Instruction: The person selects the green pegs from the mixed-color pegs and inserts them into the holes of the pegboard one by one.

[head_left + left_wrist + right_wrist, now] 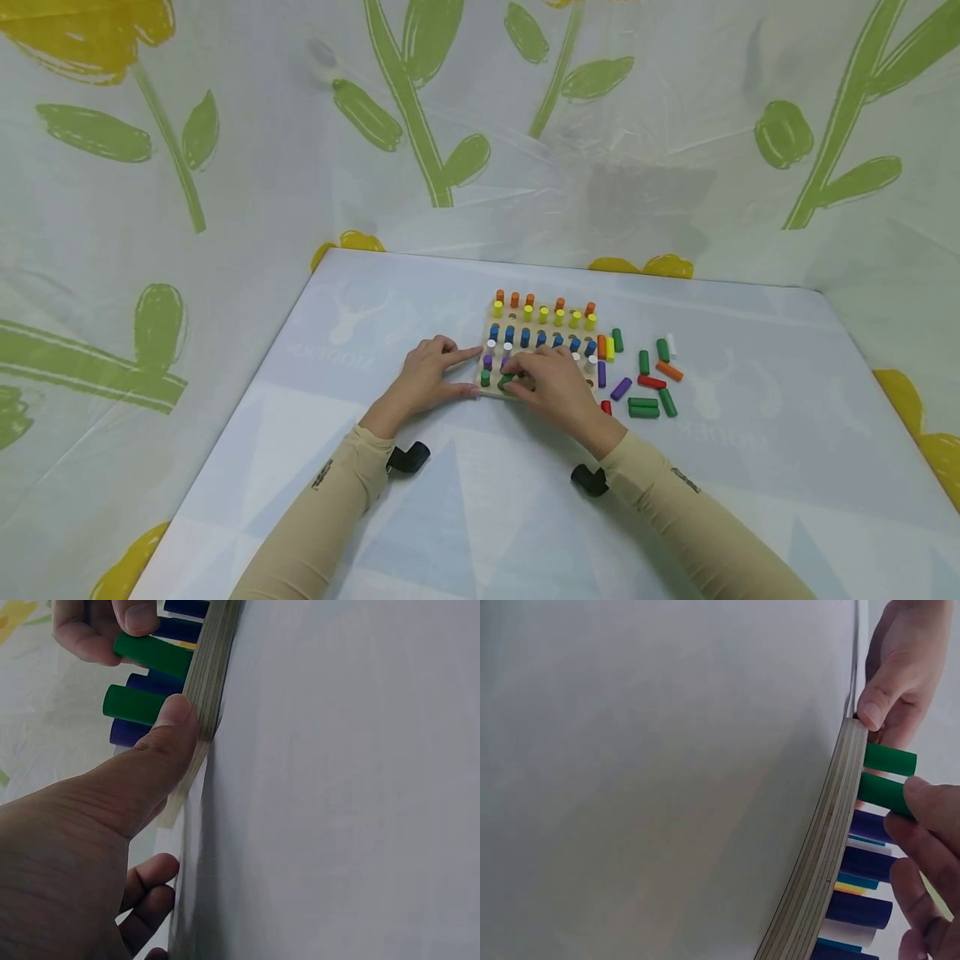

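Note:
A wooden peg board [517, 326] lies on the table, bearing rows of orange, yellow, blue, white, purple and green pegs. At its front row, my right hand [555, 387] pinches a green peg [881, 791] between thumb and fingertips; the peg's lower end meets the board, leaning slightly in the left wrist view. Another green peg [135, 705] stands upright beside it at the corner. My left hand [426, 375] rests against the board's left side, thumb at the front corner and index finger further back, both fairly straight. The right hand hides part of the front rows.
Loose pegs lie right of the board: several green ones [643, 412], red [652, 382], orange [670, 371], purple [621, 388], yellow [610, 349] and white [671, 345]. The pale table [450, 533] meets a flower-printed curtain [525, 192] behind.

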`<act>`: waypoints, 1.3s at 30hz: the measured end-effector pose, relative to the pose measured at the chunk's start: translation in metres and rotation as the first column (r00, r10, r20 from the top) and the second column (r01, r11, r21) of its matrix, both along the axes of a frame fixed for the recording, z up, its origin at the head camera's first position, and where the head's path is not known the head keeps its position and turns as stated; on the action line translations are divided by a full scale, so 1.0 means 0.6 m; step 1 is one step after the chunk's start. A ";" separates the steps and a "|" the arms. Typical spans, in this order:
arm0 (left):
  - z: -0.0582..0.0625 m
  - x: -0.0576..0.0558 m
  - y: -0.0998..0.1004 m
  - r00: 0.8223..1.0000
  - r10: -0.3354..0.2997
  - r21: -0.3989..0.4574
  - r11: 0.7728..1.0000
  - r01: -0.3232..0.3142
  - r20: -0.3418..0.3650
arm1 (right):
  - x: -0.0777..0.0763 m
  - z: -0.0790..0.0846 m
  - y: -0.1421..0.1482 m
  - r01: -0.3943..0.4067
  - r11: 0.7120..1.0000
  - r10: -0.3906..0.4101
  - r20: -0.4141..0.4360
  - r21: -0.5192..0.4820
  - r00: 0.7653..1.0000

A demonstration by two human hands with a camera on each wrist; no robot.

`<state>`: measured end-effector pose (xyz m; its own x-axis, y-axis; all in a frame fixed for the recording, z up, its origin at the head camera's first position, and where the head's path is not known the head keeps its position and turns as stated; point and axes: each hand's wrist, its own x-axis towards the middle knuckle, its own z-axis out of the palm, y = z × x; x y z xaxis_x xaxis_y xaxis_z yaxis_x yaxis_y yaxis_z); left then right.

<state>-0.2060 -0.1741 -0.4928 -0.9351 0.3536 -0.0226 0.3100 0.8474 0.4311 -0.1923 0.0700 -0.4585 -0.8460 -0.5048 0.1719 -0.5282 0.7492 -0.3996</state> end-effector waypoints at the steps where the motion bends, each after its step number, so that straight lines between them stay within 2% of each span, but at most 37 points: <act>1: 0.000 0.000 0.000 1.000 -0.001 0.002 1.000 0.001 -0.001 | 0.000 0.000 0.000 0.001 1.000 -0.001 0.001 0.006 1.000; 14: 0.009 0.001 0.007 1.000 -0.004 0.009 1.000 0.004 0.005 | 0.000 0.001 0.004 0.001 1.000 -0.001 0.003 0.026 1.000; 32: 0.004 0.003 0.005 1.000 0.003 0.022 1.000 -0.003 -0.001 | 0.007 -0.003 0.015 0.025 0.999 -0.025 -0.003 0.033 1.000; 39: 0.003 0.003 0.001 1.000 -0.001 0.026 1.000 0.001 -0.017 | 0.010 -0.005 0.023 0.022 1.000 -0.021 -0.036 0.012 0.999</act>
<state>-0.2044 -0.1733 -0.4911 -0.9350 0.3547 0.0028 0.3184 0.8357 0.4474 -0.1865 0.0838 -0.4613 -0.8501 -0.4888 0.1961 -0.5257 0.7651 -0.3718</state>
